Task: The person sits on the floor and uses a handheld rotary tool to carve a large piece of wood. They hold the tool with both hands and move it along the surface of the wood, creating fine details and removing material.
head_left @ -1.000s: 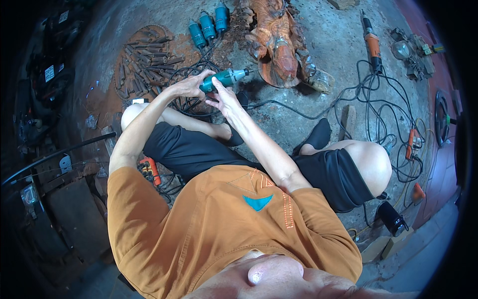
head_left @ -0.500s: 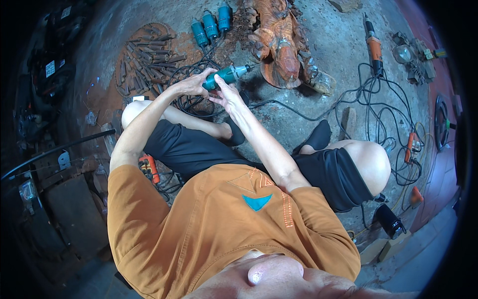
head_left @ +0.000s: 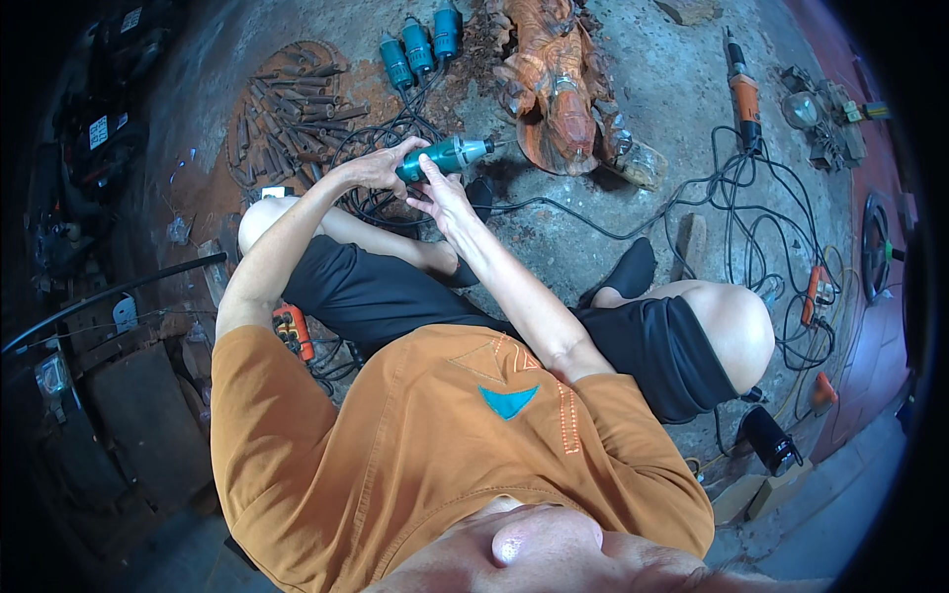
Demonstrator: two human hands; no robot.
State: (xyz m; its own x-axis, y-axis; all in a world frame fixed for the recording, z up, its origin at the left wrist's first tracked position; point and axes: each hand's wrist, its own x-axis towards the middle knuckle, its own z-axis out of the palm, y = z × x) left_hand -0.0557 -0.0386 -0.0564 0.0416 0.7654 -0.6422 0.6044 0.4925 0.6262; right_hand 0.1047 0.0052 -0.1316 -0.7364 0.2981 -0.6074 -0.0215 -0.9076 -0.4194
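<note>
In front of me, above my crossed legs, I hold a teal rotary grinder [head_left: 453, 156] with a silver nose, aimed to the right. My left hand [head_left: 380, 170] is closed round its rear end. The fingers and thumb of my right hand [head_left: 444, 201] grip the body from the near side. A thin bit at the nose points toward a reddish-brown carved wooden figure [head_left: 567, 109] on the floor; whether the bit touches the wood I cannot tell. The undersides of the fingers are partly hidden by the grinder.
Far left lies a pile of chisels [head_left: 287, 109]. Several more teal rotary tools [head_left: 417, 47] stand beyond the grinder. On the right are an orange power tool [head_left: 745, 99], tangled black cables [head_left: 727, 178], a wood block [head_left: 692, 242] and an orange power strip [head_left: 815, 295]. Another orange strip [head_left: 294, 331] lies by my left knee.
The grinder and both hands have shifted slightly to the left and a little nearer to me. The grip is the same, and the carved figure has not moved.
</note>
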